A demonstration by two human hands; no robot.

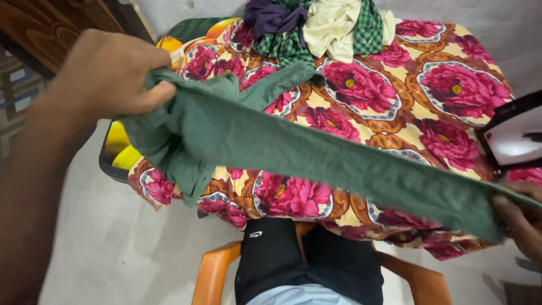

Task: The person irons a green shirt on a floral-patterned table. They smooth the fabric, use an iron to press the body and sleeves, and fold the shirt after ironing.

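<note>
Head view: green garment [316, 161] is held stretched above the floral-covered tabletop [451, 85]. Left hand [107, 76] fingers are clamped on its bunched end; right hand [522, 217] is at the far end, grip mostly cropped, probably pinched. Risk: iron [516, 138], just beside the right hand, could be knocked or brushed, possibly hot.

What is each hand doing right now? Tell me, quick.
Left hand: closed, fingers pinching the green garment.
Right hand: gripping the garment's other end.
</note>
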